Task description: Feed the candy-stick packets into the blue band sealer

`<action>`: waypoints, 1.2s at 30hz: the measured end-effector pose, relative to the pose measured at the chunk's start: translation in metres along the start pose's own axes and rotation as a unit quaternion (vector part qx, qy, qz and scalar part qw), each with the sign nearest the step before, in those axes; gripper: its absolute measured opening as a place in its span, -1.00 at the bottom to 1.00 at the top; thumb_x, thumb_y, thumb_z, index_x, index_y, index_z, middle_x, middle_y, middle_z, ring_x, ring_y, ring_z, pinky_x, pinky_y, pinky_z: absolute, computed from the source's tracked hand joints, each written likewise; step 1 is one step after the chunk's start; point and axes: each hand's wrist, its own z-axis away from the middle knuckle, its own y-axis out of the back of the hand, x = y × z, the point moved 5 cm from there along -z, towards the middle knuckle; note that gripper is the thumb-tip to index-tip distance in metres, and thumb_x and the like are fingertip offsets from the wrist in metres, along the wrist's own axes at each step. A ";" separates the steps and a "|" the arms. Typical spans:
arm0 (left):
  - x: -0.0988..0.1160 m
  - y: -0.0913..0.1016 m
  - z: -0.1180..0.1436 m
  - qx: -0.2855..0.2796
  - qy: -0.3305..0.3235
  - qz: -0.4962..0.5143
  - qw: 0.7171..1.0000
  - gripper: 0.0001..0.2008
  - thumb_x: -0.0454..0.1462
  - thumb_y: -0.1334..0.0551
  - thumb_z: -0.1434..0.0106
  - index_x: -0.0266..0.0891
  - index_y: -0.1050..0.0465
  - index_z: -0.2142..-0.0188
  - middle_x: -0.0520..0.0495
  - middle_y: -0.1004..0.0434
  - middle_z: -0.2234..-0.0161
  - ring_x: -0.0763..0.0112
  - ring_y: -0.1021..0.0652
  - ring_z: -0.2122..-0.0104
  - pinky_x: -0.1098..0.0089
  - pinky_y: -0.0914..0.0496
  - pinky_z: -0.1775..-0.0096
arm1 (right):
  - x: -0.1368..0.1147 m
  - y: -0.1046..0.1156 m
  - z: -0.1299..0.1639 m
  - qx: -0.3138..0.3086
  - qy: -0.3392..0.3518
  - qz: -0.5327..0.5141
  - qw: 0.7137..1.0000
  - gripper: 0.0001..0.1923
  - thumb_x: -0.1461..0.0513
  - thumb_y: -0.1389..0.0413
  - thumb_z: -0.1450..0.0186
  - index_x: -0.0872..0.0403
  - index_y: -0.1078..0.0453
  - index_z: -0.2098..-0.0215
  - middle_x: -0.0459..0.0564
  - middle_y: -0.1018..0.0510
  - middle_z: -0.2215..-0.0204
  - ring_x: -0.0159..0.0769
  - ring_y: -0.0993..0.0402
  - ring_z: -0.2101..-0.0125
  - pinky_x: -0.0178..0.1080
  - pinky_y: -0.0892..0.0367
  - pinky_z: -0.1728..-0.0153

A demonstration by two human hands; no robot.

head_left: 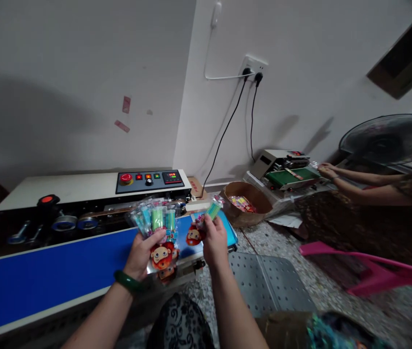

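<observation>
My left hand (142, 254) grips a fanned stack of clear plastic packets (158, 228) with green and teal sticks inside and cartoon monkey faces printed low down. A green bangle circles that wrist. My right hand (213, 241) pinches a single packet (206, 219) of the same kind, holding it just above the right end of the blue conveyor belt (53, 271). Both hands hover over the sealing machine (82, 186), whose control panel (150, 180) has a red button and lit displays.
A brown basket (260, 199) with colourful packets sits right of the machine. Another person's hands (327, 170) work at a second sealer with a green belt (288, 176). A pink chair (369, 271), a perforated metal plate (267, 283) and a fan (383, 140) stand to the right.
</observation>
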 end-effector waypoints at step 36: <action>0.008 -0.002 -0.002 0.004 -0.040 0.016 0.999 -0.72 -0.31 -0.37 0.18 -0.34 -0.44 0.41 -0.04 -0.54 0.49 0.36 -0.51 0.50 0.36 -0.41 0.38 | 0.019 -0.051 0.018 -0.124 -0.024 0.025 0.992 -0.71 0.22 -0.20 0.00 0.05 -0.22 0.34 -0.22 -0.39 0.60 -0.46 -0.32 0.57 -0.41 -0.22 0.50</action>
